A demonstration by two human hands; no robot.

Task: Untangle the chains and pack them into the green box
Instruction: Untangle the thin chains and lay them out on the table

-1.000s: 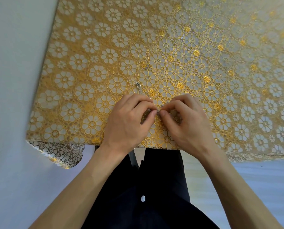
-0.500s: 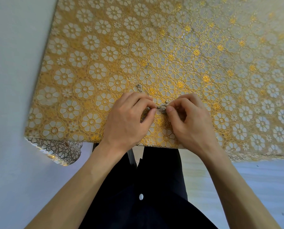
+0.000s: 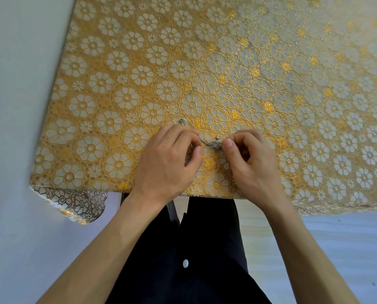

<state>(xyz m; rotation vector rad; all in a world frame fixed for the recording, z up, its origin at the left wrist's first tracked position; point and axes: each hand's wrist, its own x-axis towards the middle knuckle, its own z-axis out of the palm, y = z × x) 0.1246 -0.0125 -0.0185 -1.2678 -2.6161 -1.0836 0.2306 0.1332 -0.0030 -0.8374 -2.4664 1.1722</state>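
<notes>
**Chains: knot held between both hands**

Chains (image 3: 212,145) sit as a small silver clump just above the tablecloth (image 3: 271,73), near the table's front edge, between your two hands. A loose end with a clasp (image 3: 182,121) lies on the cloth just beyond your left hand (image 3: 165,163).

Risks from here:
- Pulling the hands straight apart is likely to tighten the knot rather than open it.
- The links look fine; a hard tug could kink or snap one.
- The clump is close to the table edge. If either pinch slips, it may fall to your lap or the floor.
- The gold pattern hides thin strands, so a freed length is easy to lose.

Hand pose: your left hand pinches the clump's left side between thumb and forefinger, remaining fingers curled. Your right hand (image 3: 252,165) pinches the right side likewise, thumb nail up. Both wrists reach in over the table edge. The green box is not in view.
</notes>
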